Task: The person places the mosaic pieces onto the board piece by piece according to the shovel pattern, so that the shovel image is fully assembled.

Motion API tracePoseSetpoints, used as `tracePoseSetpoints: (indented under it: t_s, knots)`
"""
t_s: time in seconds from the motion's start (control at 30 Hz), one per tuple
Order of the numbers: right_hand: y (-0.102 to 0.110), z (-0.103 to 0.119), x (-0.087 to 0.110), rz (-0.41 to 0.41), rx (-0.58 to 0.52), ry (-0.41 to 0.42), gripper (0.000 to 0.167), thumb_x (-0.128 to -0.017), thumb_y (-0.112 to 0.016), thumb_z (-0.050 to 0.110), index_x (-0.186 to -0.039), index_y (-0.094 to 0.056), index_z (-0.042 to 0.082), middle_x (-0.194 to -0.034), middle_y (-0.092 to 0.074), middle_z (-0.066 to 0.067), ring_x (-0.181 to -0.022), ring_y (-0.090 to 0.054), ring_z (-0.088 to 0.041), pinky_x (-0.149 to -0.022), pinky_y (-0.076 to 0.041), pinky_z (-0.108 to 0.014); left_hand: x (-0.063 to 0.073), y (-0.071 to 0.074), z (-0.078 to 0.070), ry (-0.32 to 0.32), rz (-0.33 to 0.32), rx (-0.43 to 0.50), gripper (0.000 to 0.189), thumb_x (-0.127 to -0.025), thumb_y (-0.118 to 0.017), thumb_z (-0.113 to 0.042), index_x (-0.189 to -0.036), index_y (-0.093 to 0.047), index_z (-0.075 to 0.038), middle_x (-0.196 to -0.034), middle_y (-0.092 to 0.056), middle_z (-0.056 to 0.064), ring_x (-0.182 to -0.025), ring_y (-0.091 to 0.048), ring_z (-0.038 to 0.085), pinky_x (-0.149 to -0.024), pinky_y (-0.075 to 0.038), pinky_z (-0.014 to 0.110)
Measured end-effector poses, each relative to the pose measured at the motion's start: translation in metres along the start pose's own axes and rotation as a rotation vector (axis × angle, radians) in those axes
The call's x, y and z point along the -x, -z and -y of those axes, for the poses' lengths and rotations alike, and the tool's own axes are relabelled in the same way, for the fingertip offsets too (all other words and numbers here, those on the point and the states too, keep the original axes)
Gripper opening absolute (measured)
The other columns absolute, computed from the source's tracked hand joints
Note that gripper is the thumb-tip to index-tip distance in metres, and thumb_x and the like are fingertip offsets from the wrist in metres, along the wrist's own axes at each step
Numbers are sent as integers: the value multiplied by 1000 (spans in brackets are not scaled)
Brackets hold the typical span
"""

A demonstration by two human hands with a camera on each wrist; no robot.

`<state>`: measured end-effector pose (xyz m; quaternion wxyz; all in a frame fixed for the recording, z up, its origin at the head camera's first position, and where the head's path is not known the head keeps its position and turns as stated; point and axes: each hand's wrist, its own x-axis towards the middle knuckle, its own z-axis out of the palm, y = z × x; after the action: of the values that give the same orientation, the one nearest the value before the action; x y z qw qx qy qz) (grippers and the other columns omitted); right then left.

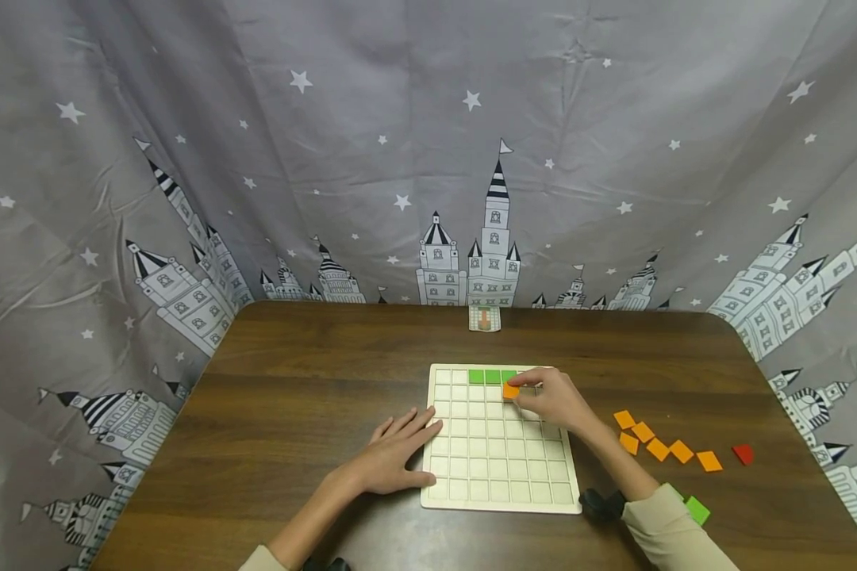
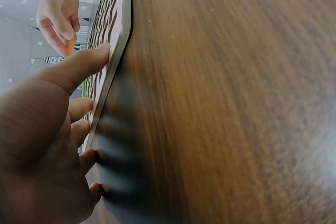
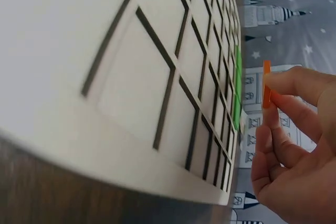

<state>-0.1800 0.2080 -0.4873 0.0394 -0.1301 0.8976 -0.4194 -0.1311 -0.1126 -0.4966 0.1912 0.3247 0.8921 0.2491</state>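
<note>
A pale wooden grid board lies on the table, with several green square tiles set in its far row. Between thumb and fingers, my right hand pinches an orange square tile over the board's far rows, just nearer than the green tiles. The right wrist view shows this orange tile edge-on, above the board's surface. Fingers spread and straight, my left hand rests against the board's left edge; in the left wrist view its thumb touches the rim.
Several loose orange tiles lie right of the board, with a red piece beyond them. Green tiles sit beside the right sleeve. A small printed card is at the table's back edge, before a grey curtain.
</note>
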Motion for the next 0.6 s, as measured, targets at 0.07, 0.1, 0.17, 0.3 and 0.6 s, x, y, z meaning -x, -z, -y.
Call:
tracePoseSetpoints:
  t_s: [0.07, 0.1, 0.17, 0.3, 0.6]
  knots:
    - [-4, 0, -3, 8, -4, 5, 29, -81, -69, 4, -109, -78, 5, -111, -72, -11, -104, -63, -30, -83, -50, -45, 0, 0, -1, 2, 1, -2, 79, -93, -69, -40, -156, -34, -8, -164, -19, 12, -149, -12, 39, -112, -8, 66]
    - [-6, -1, -4, 12, -4, 5, 30, -80, -69, 4, -109, -77, 5, -111, -72, -11, -106, -64, -30, -85, -51, -47, 0, 1, -1, 3, 1, -3, 79, -93, -69, -39, -156, -34, -8, -164, -20, 12, -149, -12, 39, -112, -8, 66]
    - [-9, -1, -6, 18, -4, -6, 30, -79, -69, 2, -108, -78, 5, -111, -72, -11, -110, -63, -31, -89, -50, -49, 0, 1, -1, 5, 4, -4, 79, -93, -69, -39, -156, -34, -8, -164, -20, 12, -149, -12, 39, -112, -8, 66]
    - [-14, 0, -10, 23, 17, -24, 31, -78, -68, 1, -107, -78, 4, -111, -71, -11, -109, -62, -29, -90, -49, -48, 0, 1, -1, 6, 7, -6, 79, -93, -69, -39, -157, -33, -8, -164, -19, 12, -149, -12, 39, -112, -8, 66]
    - [-18, 3, -15, 27, 80, -13, 32, -77, -67, -1, -106, -78, 3, -106, -72, -10, -86, -58, -21, -75, -48, -37, 0, 1, -1, 7, 3, -12, 79, -93, -69, -40, -157, -33, -9, -165, -19, 11, -150, -11, 38, -112, -8, 66]
